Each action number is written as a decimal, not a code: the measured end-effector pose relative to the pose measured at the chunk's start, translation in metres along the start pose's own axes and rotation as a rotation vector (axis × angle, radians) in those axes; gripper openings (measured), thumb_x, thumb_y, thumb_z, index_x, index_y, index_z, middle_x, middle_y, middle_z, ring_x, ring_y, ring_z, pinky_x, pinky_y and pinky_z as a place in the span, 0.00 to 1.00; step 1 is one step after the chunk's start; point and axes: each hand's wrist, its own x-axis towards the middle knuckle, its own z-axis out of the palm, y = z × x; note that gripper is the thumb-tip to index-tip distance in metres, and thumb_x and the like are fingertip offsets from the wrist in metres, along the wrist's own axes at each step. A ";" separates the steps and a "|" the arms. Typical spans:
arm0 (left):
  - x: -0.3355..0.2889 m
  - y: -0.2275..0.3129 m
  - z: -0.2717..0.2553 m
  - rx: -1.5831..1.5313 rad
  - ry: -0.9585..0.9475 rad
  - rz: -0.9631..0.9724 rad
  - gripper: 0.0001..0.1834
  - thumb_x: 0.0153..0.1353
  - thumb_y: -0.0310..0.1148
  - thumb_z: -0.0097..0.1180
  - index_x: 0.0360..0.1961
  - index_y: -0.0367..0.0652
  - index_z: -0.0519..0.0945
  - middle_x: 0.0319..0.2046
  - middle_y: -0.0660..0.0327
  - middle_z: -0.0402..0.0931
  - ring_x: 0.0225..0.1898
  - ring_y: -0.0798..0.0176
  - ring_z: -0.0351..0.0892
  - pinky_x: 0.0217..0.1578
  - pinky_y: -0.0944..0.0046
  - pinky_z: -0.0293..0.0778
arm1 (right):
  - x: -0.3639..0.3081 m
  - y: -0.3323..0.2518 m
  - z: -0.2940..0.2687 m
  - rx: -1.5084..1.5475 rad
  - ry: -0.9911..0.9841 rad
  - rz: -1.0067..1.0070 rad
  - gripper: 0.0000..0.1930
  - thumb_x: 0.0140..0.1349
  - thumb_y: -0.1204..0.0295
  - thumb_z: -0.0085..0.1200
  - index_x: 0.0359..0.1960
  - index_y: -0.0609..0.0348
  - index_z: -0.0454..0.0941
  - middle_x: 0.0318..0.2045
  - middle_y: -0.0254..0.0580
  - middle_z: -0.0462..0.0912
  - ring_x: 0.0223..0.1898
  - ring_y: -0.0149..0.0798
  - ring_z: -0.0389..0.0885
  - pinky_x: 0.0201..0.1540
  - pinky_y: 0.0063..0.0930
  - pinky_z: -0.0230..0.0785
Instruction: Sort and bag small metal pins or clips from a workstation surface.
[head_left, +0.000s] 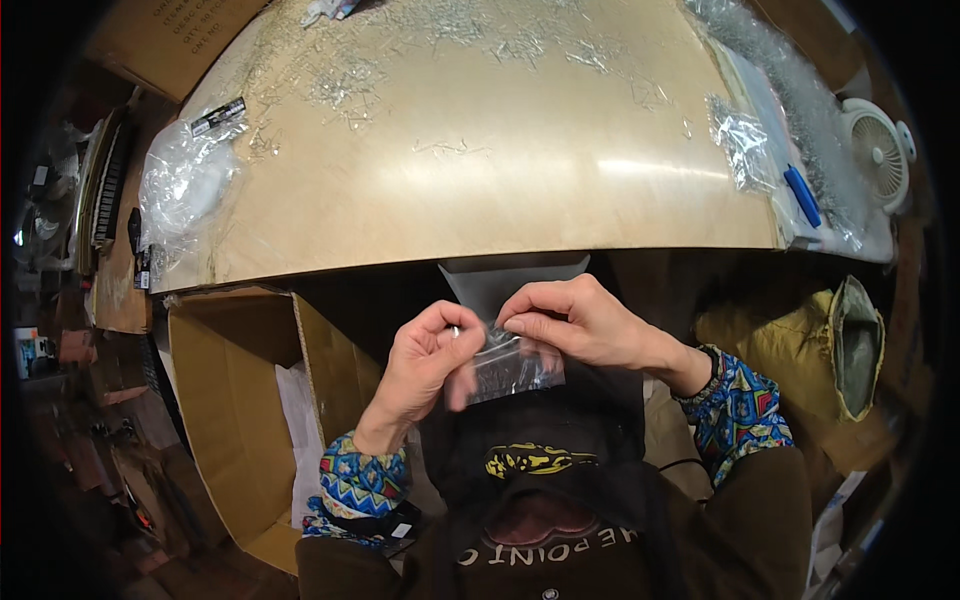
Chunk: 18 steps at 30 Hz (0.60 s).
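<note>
Pinching bag [518, 379] with right hand [585, 320], left hand [425, 358] curled, grip unclear; fill unclear, many bits [345, 85] left on table [400, 215].

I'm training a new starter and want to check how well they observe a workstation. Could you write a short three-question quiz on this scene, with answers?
1. True or false: the right hand holds a clear plastic bag in front of the person's body.
2. What colour is the pen-like object at the right end of the table, near the fan?
A. Red
B. Blue
C. Yellow
3. Fill in the blank: the open cardboard box stands on the person's ____ side.

Key:
1. True
2. B
3. left
</note>
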 end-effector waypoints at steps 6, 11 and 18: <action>-0.005 -0.047 -0.027 0.920 -0.258 0.146 0.07 0.59 0.30 0.60 0.32 0.37 0.79 0.20 0.59 0.76 0.22 0.63 0.77 0.24 0.68 0.71 | -0.019 0.060 -0.010 -0.271 -0.386 0.130 0.09 0.62 0.69 0.55 0.34 0.64 0.80 0.24 0.42 0.81 0.22 0.34 0.80 0.25 0.25 0.70; 0.012 -0.089 -0.038 1.039 -0.043 0.466 0.07 0.56 0.27 0.60 0.35 0.36 0.80 0.28 0.54 0.80 0.30 0.57 0.81 0.32 0.65 0.75 | -0.023 0.116 -0.005 -0.610 -0.058 -0.162 0.09 0.59 0.70 0.55 0.34 0.63 0.81 0.29 0.48 0.81 0.32 0.50 0.81 0.33 0.37 0.73; 0.005 -0.122 -0.039 0.104 0.140 0.010 0.09 0.58 0.22 0.60 0.40 0.35 0.76 0.34 0.58 0.81 0.36 0.65 0.81 0.41 0.68 0.77 | -0.026 0.074 -0.027 -0.466 -0.232 -0.088 0.10 0.59 0.68 0.57 0.38 0.60 0.81 0.29 0.46 0.84 0.31 0.44 0.84 0.33 0.34 0.75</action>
